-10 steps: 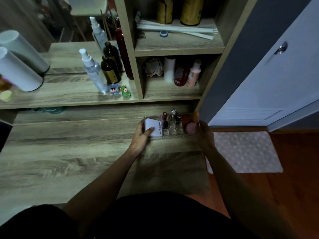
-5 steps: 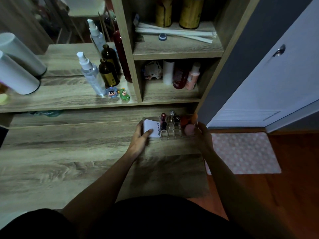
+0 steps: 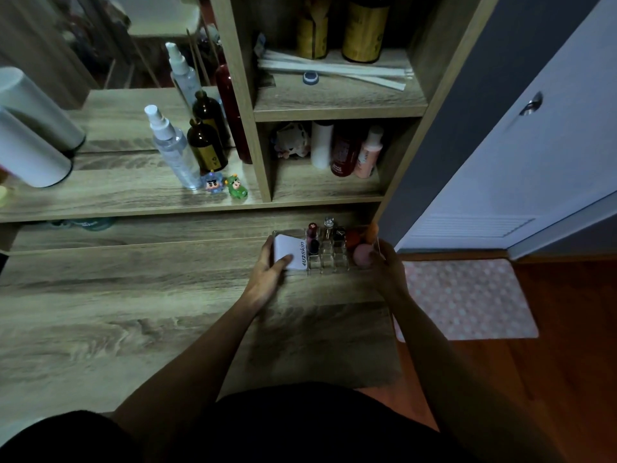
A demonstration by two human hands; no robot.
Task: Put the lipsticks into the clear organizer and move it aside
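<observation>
The clear organizer stands at the far right of the wooden desk, close to the shelf unit. Upright lipsticks sit in its back slots, a white box marked "4U2skin" fills its left end, and pink and orange sponges fill its right end. My left hand grips the organizer's left end, thumb on the white box. My right hand grips its right end beside the sponges.
A raised shelf behind holds a spray bottle, brown bottles and two small figurines. Cubbies hold more bottles. White cylinders lie at left. The desk's right edge drops to a floor mat by a door.
Both hands keep hold of the organizer. It has shifted slightly farther back toward the shelf unit; the camera has also tilted a little.
</observation>
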